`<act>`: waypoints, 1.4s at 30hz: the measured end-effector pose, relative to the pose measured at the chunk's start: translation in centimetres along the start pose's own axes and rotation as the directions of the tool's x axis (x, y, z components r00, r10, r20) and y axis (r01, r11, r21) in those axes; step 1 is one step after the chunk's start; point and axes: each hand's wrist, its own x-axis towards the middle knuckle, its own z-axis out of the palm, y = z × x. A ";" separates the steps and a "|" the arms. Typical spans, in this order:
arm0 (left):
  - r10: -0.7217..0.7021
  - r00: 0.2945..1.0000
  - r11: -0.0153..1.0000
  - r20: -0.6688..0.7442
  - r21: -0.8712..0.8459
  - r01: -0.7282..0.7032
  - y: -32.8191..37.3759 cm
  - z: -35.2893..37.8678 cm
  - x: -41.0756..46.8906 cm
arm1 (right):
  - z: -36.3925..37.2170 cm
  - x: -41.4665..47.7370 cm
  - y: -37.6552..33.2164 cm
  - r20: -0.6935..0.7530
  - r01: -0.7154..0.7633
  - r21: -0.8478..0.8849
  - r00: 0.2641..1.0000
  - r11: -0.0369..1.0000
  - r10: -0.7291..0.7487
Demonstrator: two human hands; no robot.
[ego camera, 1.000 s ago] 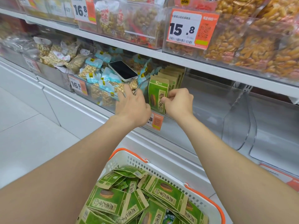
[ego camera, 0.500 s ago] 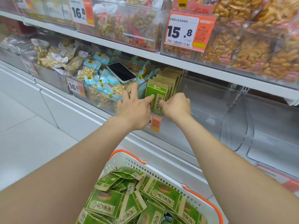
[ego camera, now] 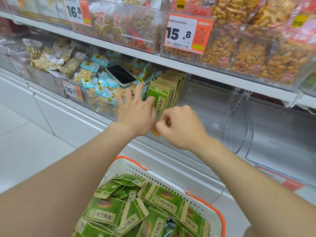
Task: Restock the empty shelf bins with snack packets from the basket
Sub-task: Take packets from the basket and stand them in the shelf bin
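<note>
The left hand (ego camera: pixel 135 113), fingers spread, seems to steady upright green paper snack packets (ego camera: pixel 158 98) in the clear plastic bin (ego camera: pixel 213 106); the right hand (ego camera: pixel 181 127) is curled, empty.

The right grip (ego camera: pixel 181 128) now off the packets (ego camera: pixel 158 98)

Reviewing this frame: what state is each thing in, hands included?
Left hand: open, fingers spread, thumb by the front packet.
Right hand: fingers curled, nothing visible inside.
Row of green snack packets: upright in the clear plastic bin.
White basket with orange handles: holds loose green packets.
White-edged smartphone: screen dark, lying on blue packets.
Clear plastic bin at right: empty.
</note>
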 end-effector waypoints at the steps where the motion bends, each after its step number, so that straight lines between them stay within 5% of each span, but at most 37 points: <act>1: 0.029 0.998 1.000 -0.056 -0.009 -0.029 0.1 -0.3 -0.3 | -0.4 -0.6 0.0 0.148 0.063 0.026 0.987 0.998 -0.067; 3: 0.120 0.981 0.991 -0.154 -0.048 -0.128 0.4 -0.9 -0.9 | 0.0 -2.1 0.2 0.498 0.127 0.028 0.858 0.991 -0.124; 5: 0.222 0.959 0.958 -0.178 -0.144 -0.248 0.7 -1.2 -1.6 | 2.3 -3.8 1.3 0.703 0.118 -0.001 0.706 0.993 -0.083; 8: 0.344 0.937 0.886 0.056 -0.349 -0.304 1.3 -0.8 -3.4 | 6.4 -5.9 3.1 0.814 0.149 -0.108 0.581 0.983 0.002; 11: 0.520 0.775 0.850 0.359 -0.302 -0.431 2.3 0.6 -5.7 | 8.5 -8.1 3.2 0.866 0.260 -0.203 0.498 0.944 0.049; 15: 0.554 0.643 0.828 0.528 -0.273 -0.490 3.5 2.7 -8.1 | 10.7 -10.8 3.9 0.912 0.401 -0.226 0.406 0.888 0.049; 18: 0.536 0.557 0.816 0.634 -0.218 -0.536 4.4 3.9 -9.3 | 11.9 -12.4 4.3 0.977 0.445 -0.134 0.209 0.886 0.042; 20: 0.522 0.511 0.806 0.683 -0.198 -0.558 4.7 4.3 -9.6 | 12.4 -13.3 4.1 0.981 0.498 -0.177 0.162 0.849 0.109; 22: 0.497 0.485 0.807 0.719 -0.176 -0.564 4.8 4.7 -9.6 | 12.9 -13.9 4.2 0.975 0.564 -0.198 0.200 0.802 0.100; 26: 0.455 0.486 0.824 0.746 -0.146 -0.548 5.0 4.5 -9.0 | 13.1 -13.7 4.4 0.915 0.596 -0.189 0.396 0.780 -0.080; 31: 0.481 0.529 0.835 0.699 -0.182 -0.519 5.2 3.6 -7.6 | 12.7 -13.4 3.9 0.851 0.505 -0.294 0.524 0.811 -0.018; 37: 0.443 0.603 0.876 0.663 -0.175 -0.450 4.2 2.2 -6.4 | 10.0 -10.8 3.4 0.667 0.155 -0.213 0.745 0.965 0.028; 42: 0.426 0.733 0.904 0.531 -0.224 -0.364 2.3 0.1 -5.0 | 6.9 -8.5 1.4 0.518 -0.312 0.178 0.836 0.933 0.180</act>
